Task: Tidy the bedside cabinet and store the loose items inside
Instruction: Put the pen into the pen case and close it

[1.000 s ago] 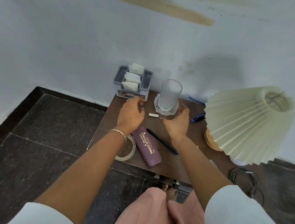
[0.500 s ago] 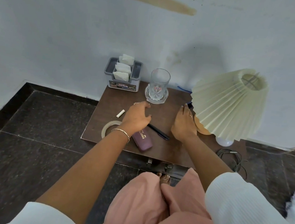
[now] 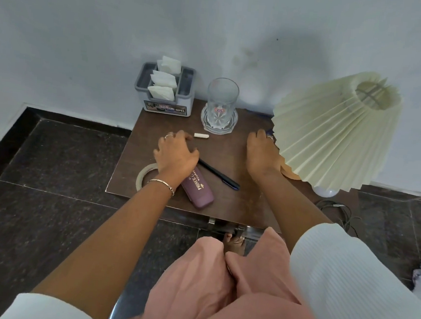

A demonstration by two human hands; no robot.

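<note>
Head view, looking down on the cabinet top point(image 3: 226, 204). Left hand point(image 3: 176, 156): fingers spread and lightly curled, palm down, gripping nothing; it hovers over the upper end of the purple case point(image 3: 198, 187), with the fingertips near a small white stick point(image 3: 201, 135). Whether the palm touches the case cannot be told. Right hand point(image 3: 262, 155): fingers extended and together, flat toward the wood, holding nothing; it sits just beside the lower edge of the lamp shade point(image 3: 333, 134), and a finger may reach a dark blue item half hidden there, but this is unclear.

Between the hands lies a black pen point(image 3: 219, 174), set diagonally, its upper end passing under the left hand. A roll of clear tape point(image 3: 143, 176) lies at the near left edge, partly hidden by the left wrist. At the back stand a grey tissue holder point(image 3: 167, 104) against the wall and an empty glass point(image 3: 220, 104) on a glass coaster point(image 3: 207, 124).

Judgement: the loose items, namely the case, pen, tape and white stick, all remain on top; none is stored, so the task is at its start. The open, lowered hands suggest a gathering move, left for the case or pen. The tilted shade crowds the right hand, and the glass is near enough to be knocked.
</note>
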